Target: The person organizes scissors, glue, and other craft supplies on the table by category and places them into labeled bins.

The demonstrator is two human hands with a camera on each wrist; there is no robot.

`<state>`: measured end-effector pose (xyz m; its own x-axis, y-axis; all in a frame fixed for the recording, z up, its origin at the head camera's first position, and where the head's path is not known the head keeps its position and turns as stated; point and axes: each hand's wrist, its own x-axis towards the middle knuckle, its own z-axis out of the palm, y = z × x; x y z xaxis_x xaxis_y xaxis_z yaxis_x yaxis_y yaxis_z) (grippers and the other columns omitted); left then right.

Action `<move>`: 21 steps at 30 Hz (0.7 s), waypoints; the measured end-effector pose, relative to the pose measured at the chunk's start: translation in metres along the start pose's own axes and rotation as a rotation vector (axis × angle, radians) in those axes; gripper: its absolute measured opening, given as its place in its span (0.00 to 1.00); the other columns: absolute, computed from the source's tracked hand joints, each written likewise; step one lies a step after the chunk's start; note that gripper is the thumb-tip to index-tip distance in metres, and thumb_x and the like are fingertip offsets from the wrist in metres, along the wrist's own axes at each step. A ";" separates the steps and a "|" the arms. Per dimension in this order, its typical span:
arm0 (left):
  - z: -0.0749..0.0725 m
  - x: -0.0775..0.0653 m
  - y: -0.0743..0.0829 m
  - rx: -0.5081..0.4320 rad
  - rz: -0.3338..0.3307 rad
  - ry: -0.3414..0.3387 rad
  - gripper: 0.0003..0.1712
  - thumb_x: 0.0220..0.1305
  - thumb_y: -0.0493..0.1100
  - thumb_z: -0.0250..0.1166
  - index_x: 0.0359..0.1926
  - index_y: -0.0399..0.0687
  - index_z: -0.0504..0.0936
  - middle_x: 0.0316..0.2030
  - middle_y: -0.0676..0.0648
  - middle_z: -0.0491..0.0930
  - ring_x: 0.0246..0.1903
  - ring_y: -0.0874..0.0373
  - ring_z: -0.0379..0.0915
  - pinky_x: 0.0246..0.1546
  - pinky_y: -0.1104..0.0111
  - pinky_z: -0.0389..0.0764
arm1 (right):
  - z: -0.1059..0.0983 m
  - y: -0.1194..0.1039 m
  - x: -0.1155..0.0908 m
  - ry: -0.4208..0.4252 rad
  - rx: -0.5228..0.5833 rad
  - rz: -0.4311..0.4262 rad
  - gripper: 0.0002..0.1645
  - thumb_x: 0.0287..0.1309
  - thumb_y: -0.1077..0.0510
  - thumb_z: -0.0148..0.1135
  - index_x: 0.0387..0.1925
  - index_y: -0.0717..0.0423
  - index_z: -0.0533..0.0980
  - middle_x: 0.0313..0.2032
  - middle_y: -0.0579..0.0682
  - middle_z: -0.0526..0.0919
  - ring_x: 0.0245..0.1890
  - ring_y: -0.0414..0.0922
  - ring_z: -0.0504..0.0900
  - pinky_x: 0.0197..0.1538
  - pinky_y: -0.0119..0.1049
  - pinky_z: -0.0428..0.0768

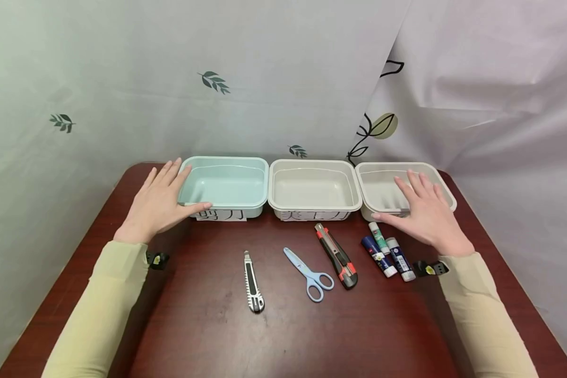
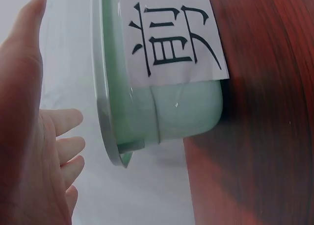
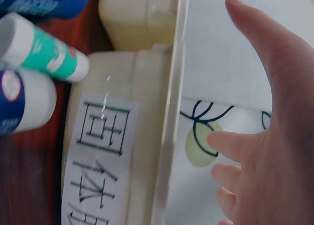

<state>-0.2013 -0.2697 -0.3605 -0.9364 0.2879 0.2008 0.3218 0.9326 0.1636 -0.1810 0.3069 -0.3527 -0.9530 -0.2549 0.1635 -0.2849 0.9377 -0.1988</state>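
With fingers spread, my left hand [image 1: 156, 207] hovers at the left end of the light blue bin [image 1: 229, 206], its thumb over the front rim. My right hand [image 1: 425, 218], also spread, is over the front of the right beige bin [image 1: 368, 184]. Neither hand holds anything. Below the right hand lie several glue sticks: a green one [image 1: 379, 237] and blue ones [image 1: 378, 256]. Further left on the table lie a red and black utility knife [image 1: 336, 257], blue scissors [image 1: 309, 274] and a silver and black utility knife [image 1: 252, 283].
A middle beige bin [image 1: 314, 207] stands between the other two in a row along the table's [image 1: 283, 341] back edge. White labels with black characters [image 2: 171, 38] are on the bin fronts. A patterned curtain [image 1: 264, 79] hangs right behind.
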 end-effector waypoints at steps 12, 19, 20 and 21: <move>-0.001 -0.001 0.010 -0.021 0.021 0.026 0.63 0.60 0.78 0.60 0.78 0.36 0.57 0.78 0.34 0.49 0.77 0.39 0.43 0.77 0.51 0.34 | 0.002 -0.042 0.002 -0.003 0.103 -0.083 0.67 0.51 0.22 0.66 0.78 0.61 0.58 0.78 0.61 0.52 0.77 0.58 0.49 0.76 0.58 0.51; -0.001 -0.001 0.011 -0.021 0.026 0.032 0.64 0.59 0.78 0.61 0.78 0.36 0.57 0.78 0.34 0.50 0.77 0.39 0.43 0.77 0.51 0.36 | 0.008 -0.071 -0.001 0.010 0.182 -0.153 0.66 0.49 0.23 0.70 0.76 0.61 0.61 0.76 0.57 0.60 0.75 0.54 0.57 0.72 0.56 0.62; -0.001 -0.001 0.011 -0.022 0.026 0.034 0.64 0.59 0.78 0.61 0.78 0.36 0.57 0.78 0.34 0.50 0.77 0.39 0.44 0.77 0.51 0.37 | 0.009 -0.075 -0.002 0.016 0.186 -0.170 0.66 0.48 0.24 0.71 0.75 0.61 0.62 0.75 0.57 0.62 0.75 0.54 0.59 0.72 0.55 0.62; -0.001 -0.001 0.011 -0.024 0.027 0.034 0.64 0.59 0.78 0.61 0.78 0.36 0.57 0.78 0.34 0.50 0.77 0.39 0.44 0.77 0.50 0.37 | 0.010 -0.079 -0.002 0.019 0.191 -0.186 0.66 0.48 0.24 0.72 0.75 0.62 0.63 0.74 0.58 0.63 0.74 0.54 0.61 0.72 0.55 0.63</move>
<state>-0.1965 -0.2603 -0.3580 -0.9223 0.3046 0.2379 0.3501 0.9191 0.1808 -0.1576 0.2311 -0.3474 -0.8812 -0.4123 0.2315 -0.4705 0.8132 -0.3426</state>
